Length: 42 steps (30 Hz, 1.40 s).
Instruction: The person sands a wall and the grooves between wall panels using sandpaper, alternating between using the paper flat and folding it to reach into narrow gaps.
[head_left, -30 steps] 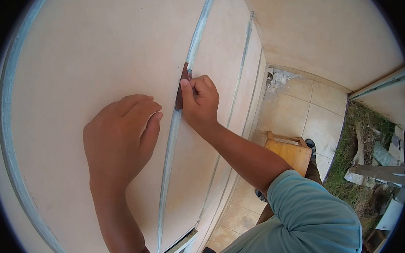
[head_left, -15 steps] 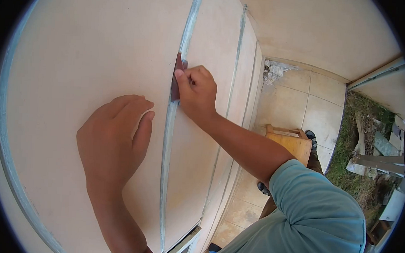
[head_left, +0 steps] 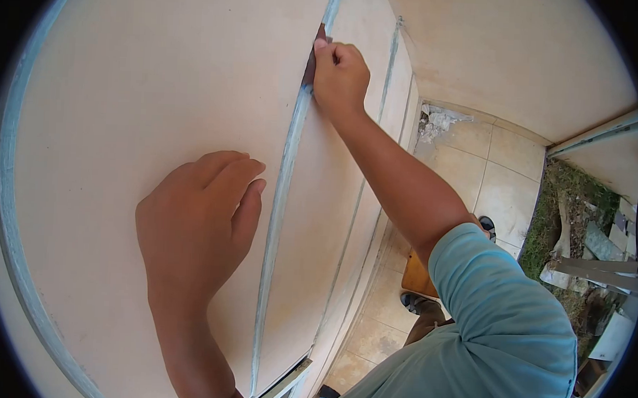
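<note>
My right hand pinches a dark reddish-brown sheet, folded or bent, and presses it against a blue-grey strip that runs along the pale wall. The sheet lies across the upper part of this strip. My left hand is to the left of the strip, near the wall, with its fingers curved and a gap between thumb and fingers. Nothing shows in it. Whether it touches the wall I cannot tell.
Further strips line the wall on the right, and another curves down the far left. Below are floor tiles, a wooden stool, sandaled feet and white debris. Grass with scrap pieces lies at the right.
My right hand has moved up along the strip with the sheet. My left hand keeps its curved shape and appears slightly further right. The stool is now mostly hidden behind my right arm.
</note>
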Tool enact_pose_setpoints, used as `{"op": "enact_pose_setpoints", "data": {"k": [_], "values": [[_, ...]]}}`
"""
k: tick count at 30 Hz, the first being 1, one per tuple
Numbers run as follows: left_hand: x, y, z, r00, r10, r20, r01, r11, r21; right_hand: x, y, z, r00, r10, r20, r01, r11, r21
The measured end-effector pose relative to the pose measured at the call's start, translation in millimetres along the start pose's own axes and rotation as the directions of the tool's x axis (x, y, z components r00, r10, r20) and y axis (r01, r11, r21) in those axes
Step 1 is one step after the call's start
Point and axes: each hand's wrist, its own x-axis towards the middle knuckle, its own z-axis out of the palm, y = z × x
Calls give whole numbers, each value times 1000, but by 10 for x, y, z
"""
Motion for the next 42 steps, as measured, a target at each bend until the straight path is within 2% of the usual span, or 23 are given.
{"op": "enact_pose_setpoints", "data": {"k": [3, 6, 7, 9, 10, 11, 12, 13, 14, 15, 17, 19, 23, 25, 28, 30, 31, 32, 33, 35, 37, 40, 42], "values": [[-13, -2, 14, 1000, 13, 14, -13, 1000, -4, -892, 65, -196, 995, -25, 102, 10, 989, 146], [-26, -24, 59, 998, 58, -39, -57, 998, 34, -393, 16, -97, 999, 32, 21, -34, 997, 66], [-28, -24, 65, 998, 57, -42, -55, 998, 43, -59, -28, -41, 993, 121, 0, -121, 992, 30], [-20, -36, 76, 998, 43, -45, -41, 998, 52, 596, 53, 91, 989, 149, -10, -149, 988, -32], [-16, -39, 77, 998, 48, -46, -46, 998, 52, 964, -3, -44, 923, 258, 284, -223, 963, -152], [-22, -37, 68, 997, 54, -47, -51, 997, 50, 1181, -55, -174, 758, 373, 534, -252, 924, -288], [-26, -28, 51, 998, 46, -49, -44, 998, 44, 1034, -38, -93, 755, 374, 538, -248, 923, -295], [-23, -15, 32, 999, 30, -19, -30, 999, 30, 739, 13, 36, 951, 176, 255, -131, 974, -186], [-21, -1, 14, 1000, 16, 8, -16, 1000, 18, 448, 60, 71, 996, -37, -78, 28, 993, -117], [-20, 7, 5, 1000, 16, -5, -16, 1000, 18, 166, 56, -17, 998, -58, -14, 56, 992, -117], [-19, 14, 1, 1000, -11, 20, 11, 1000, 9, -406, 100, -120, 998, -39, 43, 35, 995, 90], [-15, 21, 6, 1000, -10, 17, 10, 1000, 13, -485, 100, -139, 998, -32, 47, 26, 992, 125], [-19, -5, 36, 1000, 14, 8, -14, 999, 41, 313, 42, 17, 999, 41, -28, -42, 999, -35], [-16, 11, 28, 1000, 7, 13, -8, 999, 34, 619, 80, 104, 990, -77, -120, 61, 990, -126], [-40, -12, 31, 1000, 1, 12, -1, 1000, 24, 330, 34, 46, 996, -41, -80, 33, 995, -98], [-37, 0, 26, 1000, 8, -4, -8, 1000, 18, -267, 52, -101, 998, -53, 24, 53, 999, -3], [-36, 0, 19, 1000, 8, -4, -8, 1000, 12, -622, 167, -147, 993, -112, 36, 109, 990, 88], [-34, 3, 14, 1000, 13, 1, -13, 1000, 7, -949, 191, -236, 980, -189, 65, 186, 981, 53], [-38, 10, 12, 1000, 18, -1, -18, 1000, 9, -1163, 245, -298, 972, -201, 119, 198, 980, 36], [-39, 9, 11, 1000, 9, 6, -9, 1000, 8, -1097, 140, -353, 968, -209, 140, 222, 971, -90], [-32, 12, 4, 1000, 12, 10, -12, 1000, 13, -682, 49, -253, 981, -134, 140, 159, 970, -185], [-35, -8, 17, 1000, 8, 6, -8, 1000, 8, 147, 108, -60, 983, -156, 95, 178, 931, -320], [-35, -14, 23, 1000, 12, 2, -12, 1000, -7, 200, 144, -47, 981, -177, 82, 195, 910, -365]]}}
